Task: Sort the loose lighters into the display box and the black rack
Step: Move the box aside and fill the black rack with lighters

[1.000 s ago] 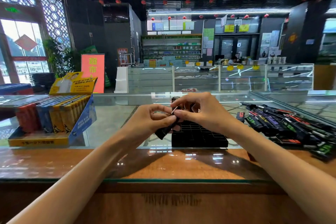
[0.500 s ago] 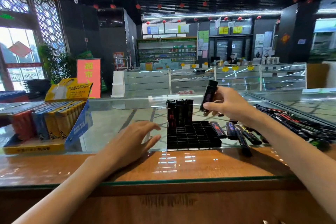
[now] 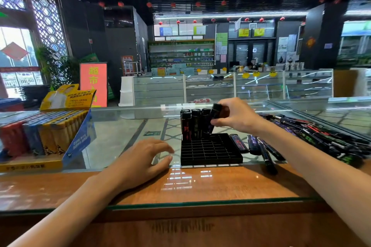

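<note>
A black gridded rack (image 3: 210,151) sits on the glass counter in front of me, with several black lighters (image 3: 190,124) standing in its far rows. My right hand (image 3: 235,115) grips one black lighter (image 3: 213,118), tilted, its lower end down at the rack's far right cells beside the standing ones. My left hand (image 3: 143,156) rests flat on the counter just left of the rack, fingers spread, holding nothing. A yellow and blue display box (image 3: 60,138) at the left holds rows of red, blue and yellow lighters.
Loose black lighters (image 3: 255,145) lie right of the rack, and a bigger heap (image 3: 325,136) spreads along the counter's right side. The counter (image 3: 200,184) has a wooden front strip under glass. More glass showcases stand across the shop.
My hands parted from in front of the rack. The left hand dropped flat to the counter; the right lifted a lighter, then brought it down to the rack's far right cells.
</note>
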### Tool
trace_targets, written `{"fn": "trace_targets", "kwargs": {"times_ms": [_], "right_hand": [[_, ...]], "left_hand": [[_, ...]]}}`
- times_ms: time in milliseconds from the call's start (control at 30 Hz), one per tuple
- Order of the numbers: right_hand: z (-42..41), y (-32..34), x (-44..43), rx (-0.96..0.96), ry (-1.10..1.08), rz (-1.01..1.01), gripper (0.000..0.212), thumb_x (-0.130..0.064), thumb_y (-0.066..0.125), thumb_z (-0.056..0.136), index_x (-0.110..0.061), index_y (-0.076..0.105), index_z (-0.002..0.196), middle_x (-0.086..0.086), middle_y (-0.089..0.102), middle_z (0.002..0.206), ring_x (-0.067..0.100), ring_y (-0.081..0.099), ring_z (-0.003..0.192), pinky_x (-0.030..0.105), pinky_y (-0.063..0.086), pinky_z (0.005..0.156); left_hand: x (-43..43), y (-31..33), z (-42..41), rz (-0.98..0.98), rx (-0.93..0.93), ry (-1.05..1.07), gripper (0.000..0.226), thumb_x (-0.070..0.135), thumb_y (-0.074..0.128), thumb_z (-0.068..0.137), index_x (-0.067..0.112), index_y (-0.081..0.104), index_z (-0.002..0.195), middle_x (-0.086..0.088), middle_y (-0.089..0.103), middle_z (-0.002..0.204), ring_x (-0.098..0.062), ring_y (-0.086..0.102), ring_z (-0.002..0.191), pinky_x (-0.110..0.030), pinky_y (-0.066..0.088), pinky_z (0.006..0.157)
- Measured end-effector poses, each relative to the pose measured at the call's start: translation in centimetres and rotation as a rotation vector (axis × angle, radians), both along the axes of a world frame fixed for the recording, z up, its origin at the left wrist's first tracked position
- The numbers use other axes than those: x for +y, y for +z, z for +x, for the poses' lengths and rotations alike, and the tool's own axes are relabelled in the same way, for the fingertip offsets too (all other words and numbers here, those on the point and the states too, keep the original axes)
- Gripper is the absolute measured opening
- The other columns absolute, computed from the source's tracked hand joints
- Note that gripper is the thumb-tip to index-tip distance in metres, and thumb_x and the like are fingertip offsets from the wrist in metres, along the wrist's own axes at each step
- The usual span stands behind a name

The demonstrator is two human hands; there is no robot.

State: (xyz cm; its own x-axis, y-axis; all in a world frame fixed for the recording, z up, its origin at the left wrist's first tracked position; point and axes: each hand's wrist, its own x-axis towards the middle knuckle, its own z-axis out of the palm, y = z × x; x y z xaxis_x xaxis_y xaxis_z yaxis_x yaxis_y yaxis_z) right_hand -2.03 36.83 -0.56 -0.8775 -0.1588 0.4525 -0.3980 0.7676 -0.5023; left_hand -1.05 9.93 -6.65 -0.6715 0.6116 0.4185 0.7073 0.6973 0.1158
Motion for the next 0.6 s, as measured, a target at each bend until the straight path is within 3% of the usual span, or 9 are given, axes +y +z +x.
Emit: {"fn": "trace_targets", "kwargs": {"times_ms": [67, 167, 367, 467, 600], "right_hand": [[-0.3, -0.4, -0.4, 0.03, -0.023, 0.066, 0.019, -0.02, 0.077, 0.073, -0.012, 0.063, 0.082, 0.004, 0.063, 0.078, 0.017, 0.055, 0.073, 0.027, 0.043, 0.064], [-0.6, -0.9, -0.9, 0.074, -0.047, 0.189, 0.025, -0.025, 0.077, 0.073, -0.01, 0.059, 0.08, 0.0, 0.056, 0.074, 0.01, 0.047, 0.065, 0.01, 0.033, 0.05], [-1.2, -1.8, -1.5, 0.142, -0.09, 0.107, 0.041, -0.019, 0.082, 0.066, -0.005, 0.053, 0.092, 0.006, 0.063, 0.076, 0.013, 0.056, 0.066, 0.016, 0.043, 0.057], [-1.3, -2.2, -1.7, 0.153, -0.062, 0.019, 0.037, -0.014, 0.083, 0.064, -0.008, 0.053, 0.086, 0.006, 0.065, 0.072, 0.007, 0.059, 0.062, 0.012, 0.046, 0.055], [-1.2, -2.6, -1.7, 0.19, -0.065, 0.054, 0.029, -0.017, 0.081, 0.066, -0.01, 0.055, 0.077, 0.006, 0.063, 0.071, 0.011, 0.059, 0.064, 0.013, 0.044, 0.054]], "left_hand": [[0.0, 0.0, 0.0, 0.003, -0.005, -0.001, 0.032, 0.046, 0.045, 0.092, 0.033, 0.06, 0.117, 0.014, 0.058, 0.121, -0.001, 0.05, 0.112, -0.03, 0.044, 0.097], [0.0, -0.1, -0.2, 0.002, -0.02, -0.005, 0.031, 0.048, 0.045, 0.091, 0.036, 0.058, 0.118, 0.017, 0.057, 0.122, 0.001, 0.048, 0.113, -0.03, 0.044, 0.099], [0.0, -0.1, -0.2, 0.0, -0.011, 0.0, 0.032, 0.049, 0.044, 0.091, 0.037, 0.058, 0.117, 0.017, 0.058, 0.121, 0.002, 0.049, 0.112, -0.029, 0.043, 0.1], [0.0, -0.1, -0.2, -0.007, -0.011, 0.001, 0.032, 0.049, 0.044, 0.09, 0.037, 0.058, 0.117, 0.018, 0.057, 0.121, 0.002, 0.048, 0.113, -0.029, 0.042, 0.1], [0.0, -0.1, -0.1, -0.009, -0.014, 0.007, 0.032, 0.049, 0.045, 0.09, 0.036, 0.058, 0.116, 0.017, 0.058, 0.121, 0.001, 0.049, 0.112, -0.029, 0.043, 0.099]]}}
